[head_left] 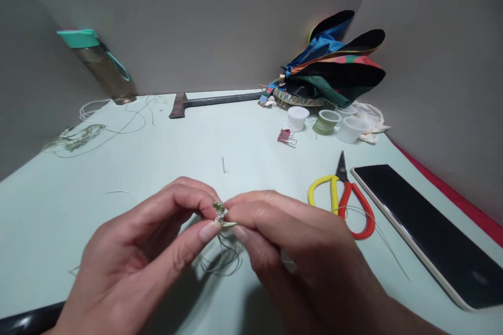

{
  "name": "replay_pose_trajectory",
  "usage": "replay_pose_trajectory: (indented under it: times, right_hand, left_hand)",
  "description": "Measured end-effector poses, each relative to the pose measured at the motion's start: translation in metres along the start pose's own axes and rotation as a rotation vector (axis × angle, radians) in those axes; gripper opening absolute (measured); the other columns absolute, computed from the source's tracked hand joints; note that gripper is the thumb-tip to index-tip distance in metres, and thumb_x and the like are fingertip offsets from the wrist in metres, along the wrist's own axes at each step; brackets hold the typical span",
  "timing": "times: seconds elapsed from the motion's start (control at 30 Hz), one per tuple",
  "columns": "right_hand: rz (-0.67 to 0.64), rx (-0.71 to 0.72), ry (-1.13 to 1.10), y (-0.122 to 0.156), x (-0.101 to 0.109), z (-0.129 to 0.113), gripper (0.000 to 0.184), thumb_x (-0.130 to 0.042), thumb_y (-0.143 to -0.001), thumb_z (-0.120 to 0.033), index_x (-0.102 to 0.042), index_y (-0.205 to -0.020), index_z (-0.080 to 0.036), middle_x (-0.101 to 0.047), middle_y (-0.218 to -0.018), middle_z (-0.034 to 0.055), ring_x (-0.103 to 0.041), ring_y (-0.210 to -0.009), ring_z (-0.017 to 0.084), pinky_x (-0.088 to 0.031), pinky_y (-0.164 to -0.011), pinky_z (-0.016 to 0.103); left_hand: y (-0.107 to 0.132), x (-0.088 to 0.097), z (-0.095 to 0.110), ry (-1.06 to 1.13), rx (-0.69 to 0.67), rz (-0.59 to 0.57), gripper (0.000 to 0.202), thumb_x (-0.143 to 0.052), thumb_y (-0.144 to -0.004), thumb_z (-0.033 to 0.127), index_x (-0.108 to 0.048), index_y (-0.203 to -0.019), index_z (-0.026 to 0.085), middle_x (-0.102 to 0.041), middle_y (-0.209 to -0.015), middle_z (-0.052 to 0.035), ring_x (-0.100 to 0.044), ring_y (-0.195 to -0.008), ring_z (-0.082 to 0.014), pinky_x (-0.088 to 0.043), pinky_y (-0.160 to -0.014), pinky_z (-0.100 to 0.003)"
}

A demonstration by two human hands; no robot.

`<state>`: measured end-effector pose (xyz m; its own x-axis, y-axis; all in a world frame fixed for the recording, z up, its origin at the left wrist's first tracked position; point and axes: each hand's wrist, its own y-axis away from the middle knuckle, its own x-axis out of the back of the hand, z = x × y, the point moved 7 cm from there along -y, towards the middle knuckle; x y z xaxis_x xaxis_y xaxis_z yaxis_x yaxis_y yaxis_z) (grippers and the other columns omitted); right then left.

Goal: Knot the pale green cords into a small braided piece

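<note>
Grey walls [220,21] rise behind the far edge of a pale green table [188,146]. Knotted cord piece [219,210], green and off-white, held up between the left and right edges, well short of the far edge; loose strands [223,245] hang beneath. Left hand [129,256]: thumb and forefinger nearly closed, pinching the piece from its left; remaining fingers curled. Right hand [291,230]: thumb and forefinger almost together at the piece's right side, apparently on a short pale end [229,224]; exact contact hidden. Scissors [343,178] and phone [428,230] lie toward the right edge; green spool [325,124] near the far right corner; cord bundle [80,137] by the left edge.

Handling, judged: very light; knotted part probably firm yet pliable, single strands limp, perhaps slippery, prone to tangling. Best hold: fingertips flat on the knotted body, ends left free; hard tugging could distort the knots
</note>
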<state>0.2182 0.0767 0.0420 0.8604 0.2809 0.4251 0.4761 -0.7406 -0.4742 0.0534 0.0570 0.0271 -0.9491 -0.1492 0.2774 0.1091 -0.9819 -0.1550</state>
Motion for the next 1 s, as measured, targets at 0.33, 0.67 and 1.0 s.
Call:
replay_pose_trajectory:
  times: [0.33,0.67,1.0]
  right_hand:
    - [-0.044,-0.128,0.049,-0.001,0.004,0.002,0.029,-0.050,-0.104,-0.021,-0.067,-0.080,-0.022,-0.066,-0.070,-0.0057,-0.060,-0.064,0.011,-0.047,-0.063,0.028]
    - [-0.073,-0.248,-0.066,-0.004,0.012,0.006,0.028,-0.054,-0.099,-0.011,-0.071,-0.082,-0.024,-0.075,-0.083,-0.0008,-0.070,-0.082,0.016,-0.055,-0.082,0.030]
    - [-0.170,-0.532,-0.593,-0.005,-0.004,0.020,0.025,-0.061,-0.104,-0.034,-0.063,-0.083,-0.021,-0.073,-0.075,-0.0019,-0.069,-0.074,0.011,-0.052,-0.070,0.020]
  left_hand:
    - [0.004,-0.012,-0.031,0.319,0.322,-0.261,0.021,-0.075,-0.097,0.052,-0.072,-0.092,0.031,-0.070,-0.077,0.0043,-0.063,-0.071,-0.0122,-0.057,-0.065,-0.016]
    - [0.006,-0.029,-0.031,0.516,0.378,-0.367,0.022,-0.074,-0.099,0.045,-0.075,-0.088,0.026,-0.070,-0.076,0.0013,-0.063,-0.076,-0.0140,-0.055,-0.070,-0.018]
    - [0.010,-0.024,-0.034,0.204,0.396,-0.350,0.031,-0.072,-0.095,0.059,-0.077,-0.081,0.032,-0.069,-0.076,0.0037,-0.062,-0.077,-0.0140,-0.049,-0.070,-0.016]
